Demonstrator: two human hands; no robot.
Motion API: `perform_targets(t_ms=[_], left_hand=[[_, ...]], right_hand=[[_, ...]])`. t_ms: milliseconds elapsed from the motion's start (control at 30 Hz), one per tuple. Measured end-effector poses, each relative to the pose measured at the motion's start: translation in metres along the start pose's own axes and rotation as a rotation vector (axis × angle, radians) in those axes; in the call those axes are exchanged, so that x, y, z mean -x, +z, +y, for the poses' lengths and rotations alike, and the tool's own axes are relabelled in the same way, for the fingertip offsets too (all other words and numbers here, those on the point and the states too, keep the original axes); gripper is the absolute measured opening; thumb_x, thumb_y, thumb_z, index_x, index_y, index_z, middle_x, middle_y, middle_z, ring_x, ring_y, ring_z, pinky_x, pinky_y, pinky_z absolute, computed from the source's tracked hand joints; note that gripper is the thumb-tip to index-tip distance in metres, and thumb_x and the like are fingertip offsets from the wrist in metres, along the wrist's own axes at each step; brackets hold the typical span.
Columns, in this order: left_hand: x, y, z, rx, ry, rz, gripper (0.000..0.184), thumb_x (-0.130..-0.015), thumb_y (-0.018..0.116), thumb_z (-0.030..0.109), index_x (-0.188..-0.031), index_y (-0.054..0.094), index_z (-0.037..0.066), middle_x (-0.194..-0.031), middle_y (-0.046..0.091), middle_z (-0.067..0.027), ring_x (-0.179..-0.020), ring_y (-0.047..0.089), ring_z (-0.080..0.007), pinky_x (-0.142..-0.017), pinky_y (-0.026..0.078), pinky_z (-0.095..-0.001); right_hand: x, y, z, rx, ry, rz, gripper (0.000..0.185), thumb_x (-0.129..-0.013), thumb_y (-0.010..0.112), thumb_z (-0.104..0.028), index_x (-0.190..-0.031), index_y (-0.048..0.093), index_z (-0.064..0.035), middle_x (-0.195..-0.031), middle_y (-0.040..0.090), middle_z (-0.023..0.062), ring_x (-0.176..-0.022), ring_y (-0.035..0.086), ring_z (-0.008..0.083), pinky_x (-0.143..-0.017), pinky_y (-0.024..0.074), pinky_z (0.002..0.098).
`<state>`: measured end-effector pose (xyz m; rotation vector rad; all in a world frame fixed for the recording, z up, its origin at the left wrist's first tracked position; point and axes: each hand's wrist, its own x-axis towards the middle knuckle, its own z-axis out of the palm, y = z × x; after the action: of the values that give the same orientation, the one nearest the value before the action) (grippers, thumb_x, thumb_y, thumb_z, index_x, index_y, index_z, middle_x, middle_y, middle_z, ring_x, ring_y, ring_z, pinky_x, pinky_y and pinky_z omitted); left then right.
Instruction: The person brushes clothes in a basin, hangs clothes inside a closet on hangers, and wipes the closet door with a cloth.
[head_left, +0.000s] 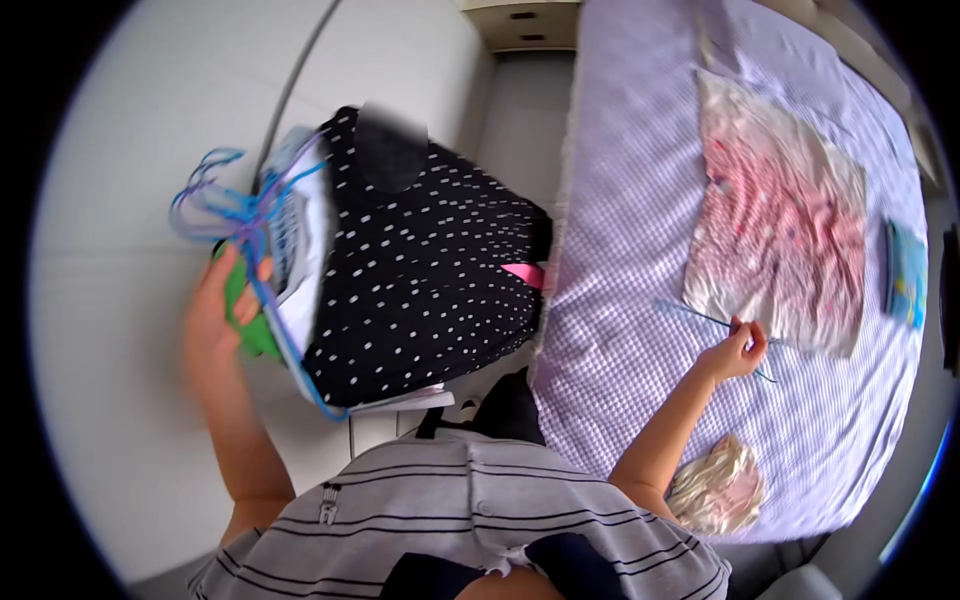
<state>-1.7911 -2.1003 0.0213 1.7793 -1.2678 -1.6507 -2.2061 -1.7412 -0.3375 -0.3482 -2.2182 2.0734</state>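
Observation:
On the left, my left hand (215, 305), blurred by motion, is closed around a bundle of blue and purple clothes hangers (245, 210). A green piece (258, 335) shows by its fingers; what it is I cannot tell. Just beyond that hand lies a black cloth with white dots (420, 270), with white and patterned fabric at its left edge. Over the bed, my right hand (735, 352) pinches a thin blue hanger (705, 317), partly blurred. Beside it a white and pink patterned cloth (780, 220) is spread flat.
The bed (620, 210) has a lilac checked cover. A crumpled cream cloth (720, 485) lies near its front edge, and a folded blue item (905, 275) lies at its far right. A pink piece (525, 273) shows on the dotted cloth. A drawer unit (525, 25) stands at the back.

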Motion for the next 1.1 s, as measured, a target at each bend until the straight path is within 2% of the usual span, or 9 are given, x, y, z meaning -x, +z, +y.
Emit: perform_targets(t_ms=[133,233,433,533,633,733,900,1000,1100], left_hand=[[0.012,-0.002,-0.005,-0.017,0.02,0.028,0.028,-0.091,0.059,0.024,-0.111,0.054,0.005,-0.084,0.064,-0.0101,-0.042,0.036,-0.0041,-0.037,0.026,-0.0192],[0.021,0.007,0.0,-0.069,0.053,-0.045,0.035,-0.085,0.065,0.02,-0.113,0.054,0.003,-0.082,0.062,-0.0063,-0.044,0.037,-0.002,-0.037,0.024,-0.0188],[0.037,0.011,-0.008,-0.158,0.051,0.037,0.054,-0.071,0.078,0.018,-0.116,0.055,0.001,-0.077,0.059,0.0008,-0.05,0.044,-0.0023,-0.04,0.029,-0.0193],[0.064,-0.001,-0.017,-0.152,0.203,0.043,0.057,-0.07,0.08,0.023,-0.115,0.054,0.001,-0.084,0.059,-0.0029,-0.069,0.056,-0.0093,-0.059,0.044,-0.0236],[0.103,-0.02,-0.021,-0.232,0.126,0.131,0.05,-0.074,0.076,0.021,-0.114,0.054,0.001,-0.094,0.06,-0.0039,-0.088,0.055,-0.011,-0.078,0.045,-0.0267],[0.114,-0.033,-0.045,-0.299,0.182,0.219,0.043,-0.082,0.068,0.014,-0.121,0.054,0.003,-0.104,0.058,-0.0002,-0.098,0.05,-0.0117,-0.088,0.04,-0.0284],[0.048,-0.119,-0.157,-0.222,0.229,0.267,0.046,-0.081,0.067,0.011,-0.125,0.052,0.004,-0.102,0.059,-0.0028,-0.091,0.053,-0.0109,-0.081,0.044,-0.0274],[0.011,-0.182,-0.242,0.024,0.055,0.261,0.048,-0.081,0.065,0.008,-0.127,0.052,0.003,-0.097,0.059,-0.0046,-0.081,0.054,-0.0103,-0.072,0.046,-0.0266],[-0.013,-0.228,-0.308,0.063,0.025,0.325,0.049,-0.081,0.063,0.004,-0.128,0.051,0.002,-0.092,0.059,-0.0055,-0.074,0.053,-0.0103,-0.066,0.046,-0.0265]], right_hand=[[0.077,0.097,-0.097,-0.111,-0.104,-0.603,0.032,-0.088,0.046,0.006,-0.12,0.053,0.0059,-0.094,0.057,0.0121,-0.06,0.058,0.0133,-0.06,0.0531,0.0275],[0.151,0.146,-0.158,-0.243,-0.355,-0.97,0.031,-0.086,0.045,0.01,-0.113,0.06,0.006,-0.074,0.058,0.0091,-0.054,0.057,0.0117,-0.053,0.0497,0.0253],[0.315,0.173,-0.234,-0.429,-0.345,-1.547,0.026,-0.073,0.057,0.008,-0.097,0.066,0.0024,-0.068,0.057,0.0108,-0.053,0.054,0.0197,-0.051,0.0442,0.0278],[0.382,0.148,-0.259,-0.362,-0.445,-1.902,0.033,-0.075,0.063,-0.006,-0.105,0.051,0.0031,-0.08,0.058,0.0171,-0.059,0.059,0.0337,-0.054,0.0492,0.0398],[0.392,0.13,-0.288,-0.376,-0.469,-2.149,0.032,-0.071,0.068,-0.009,-0.094,0.046,-0.0018,-0.079,0.052,0.0148,-0.064,0.057,0.0337,-0.054,0.0465,0.0408],[0.401,0.13,-0.278,-0.604,-0.548,-2.301,0.034,-0.069,0.069,-0.009,-0.091,0.045,-0.0044,-0.085,0.051,0.0141,-0.075,0.055,0.033,-0.06,0.0454,0.0403],[0.485,0.172,-0.172,-0.696,-0.615,-2.471,0.032,-0.069,0.07,-0.009,-0.091,0.047,-0.0049,-0.094,0.049,0.0139,-0.082,0.053,0.0321,-0.068,0.0443,0.0405],[0.536,0.216,-0.074,-0.874,-0.184,-2.96,0.033,-0.074,0.073,-0.015,-0.099,0.054,-0.0033,-0.096,0.053,0.0114,-0.087,0.056,0.0267,-0.072,0.047,0.0333],[0.541,0.274,0.022,-0.39,0.65,-3.329,0.04,-0.081,0.072,-0.019,-0.111,0.054,0.0016,-0.101,0.062,0.0123,-0.085,0.063,0.0228,-0.077,0.05,0.0316]])
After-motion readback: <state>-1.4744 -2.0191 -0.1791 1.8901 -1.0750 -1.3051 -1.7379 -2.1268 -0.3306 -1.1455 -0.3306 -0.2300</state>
